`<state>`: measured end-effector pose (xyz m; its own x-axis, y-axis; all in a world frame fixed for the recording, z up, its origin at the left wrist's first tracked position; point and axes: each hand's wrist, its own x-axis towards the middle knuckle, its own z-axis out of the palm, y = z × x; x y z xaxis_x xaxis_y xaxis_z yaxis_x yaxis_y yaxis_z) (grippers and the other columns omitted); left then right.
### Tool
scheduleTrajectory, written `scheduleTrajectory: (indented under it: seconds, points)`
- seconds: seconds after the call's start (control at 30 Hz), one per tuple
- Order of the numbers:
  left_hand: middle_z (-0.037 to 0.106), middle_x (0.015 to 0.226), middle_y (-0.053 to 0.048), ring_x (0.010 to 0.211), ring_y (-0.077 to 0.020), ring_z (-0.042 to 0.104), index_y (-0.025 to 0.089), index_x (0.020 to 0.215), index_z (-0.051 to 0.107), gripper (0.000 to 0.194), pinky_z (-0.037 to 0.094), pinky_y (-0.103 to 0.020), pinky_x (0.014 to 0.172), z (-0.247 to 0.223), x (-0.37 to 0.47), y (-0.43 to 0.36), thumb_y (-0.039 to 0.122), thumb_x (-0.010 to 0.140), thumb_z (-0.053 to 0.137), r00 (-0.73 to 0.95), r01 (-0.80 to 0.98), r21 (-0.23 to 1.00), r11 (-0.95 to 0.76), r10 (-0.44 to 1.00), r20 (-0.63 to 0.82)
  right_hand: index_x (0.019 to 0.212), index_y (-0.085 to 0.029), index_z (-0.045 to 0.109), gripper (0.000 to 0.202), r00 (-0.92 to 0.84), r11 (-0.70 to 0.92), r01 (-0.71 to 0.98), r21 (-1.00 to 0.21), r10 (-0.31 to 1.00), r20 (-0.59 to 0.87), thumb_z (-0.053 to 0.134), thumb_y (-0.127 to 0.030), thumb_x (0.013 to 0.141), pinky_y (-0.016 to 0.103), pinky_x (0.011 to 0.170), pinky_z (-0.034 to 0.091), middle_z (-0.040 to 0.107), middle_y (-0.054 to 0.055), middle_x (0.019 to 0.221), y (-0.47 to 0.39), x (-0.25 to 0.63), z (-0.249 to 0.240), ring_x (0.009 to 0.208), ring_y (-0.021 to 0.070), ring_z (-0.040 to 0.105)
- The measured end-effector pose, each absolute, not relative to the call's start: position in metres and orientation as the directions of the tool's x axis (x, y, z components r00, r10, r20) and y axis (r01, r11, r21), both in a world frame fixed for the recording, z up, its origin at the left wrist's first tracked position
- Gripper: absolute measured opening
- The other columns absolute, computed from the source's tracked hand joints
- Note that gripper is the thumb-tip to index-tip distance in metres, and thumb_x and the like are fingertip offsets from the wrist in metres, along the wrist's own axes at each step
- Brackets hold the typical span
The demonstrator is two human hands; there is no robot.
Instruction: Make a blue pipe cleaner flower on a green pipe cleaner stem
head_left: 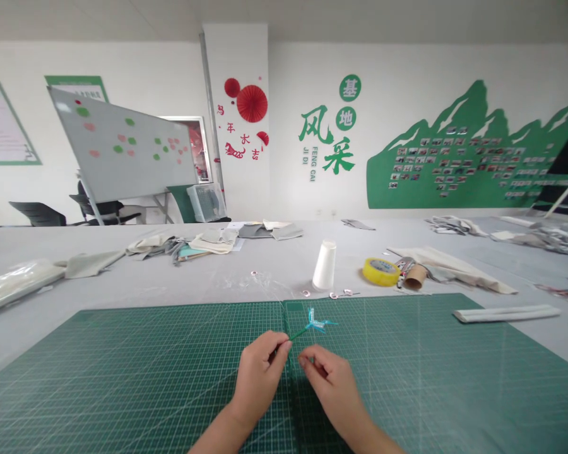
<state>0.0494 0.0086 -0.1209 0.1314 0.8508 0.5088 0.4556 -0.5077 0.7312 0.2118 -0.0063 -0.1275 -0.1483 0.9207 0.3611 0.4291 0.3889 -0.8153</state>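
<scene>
My left hand (261,372) pinches the lower end of a thin green stem between thumb and fingertips. At the stem's upper end is a small blue and white piece (316,323) with several pointed arms, held above the green cutting mat (170,359). Just right of the stem, my right hand (332,386) is closed, thumb and fingertips together; anything between them is too small to make out. The two hands are close but apart, over the seam between two mats.
Beyond the mats stand a white thread cone (324,266), a roll of yellow tape (381,271) and a cardboard tube (415,277). A rolled white cloth (506,313) lies on the mat's right edge. Fabric pieces (215,240) lie at the back left.
</scene>
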Motion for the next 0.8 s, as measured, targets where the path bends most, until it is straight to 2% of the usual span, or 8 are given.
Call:
scheduleTrajectory:
  seconds: [0.4, 0.8]
  points:
    - [0.061, 0.069, 0.001, 0.062, -0.015, 0.057, 0.02, 0.08, 0.064, 0.018, 0.043, -0.022, 0.06, -0.132, 0.052, 0.014, 0.023, 0.093, 0.052, 0.11, 0.472, 0.704, -0.531, 0.828, 0.55, 0.067, -0.02, 0.059, 0.02, -0.174, 0.376, 0.466, -0.801, 0.927, 0.333, 0.051, -0.021, 0.086, 0.025, 0.054, 0.032, 0.047, -0.005, 0.059, -0.002, 0.211, -0.134, 0.055, 0.0152, 0.045]
    - [0.063, 0.069, 0.001, 0.062, -0.0153, 0.058, 0.02, 0.08, 0.065, 0.018, 0.045, -0.022, 0.059, -0.13, 0.052, 0.014, 0.023, 0.093, 0.053, 0.112, 0.483, 0.7, -0.526, 0.83, 0.547, 0.069, -0.02, 0.062, 0.019, -0.16, 0.371, 0.481, -0.794, 0.928, 0.336, 0.052, -0.019, 0.085, 0.025, 0.055, 0.033, 0.047, -0.005, 0.059, -0.003, 0.209, -0.135, 0.056, 0.0151, 0.045]
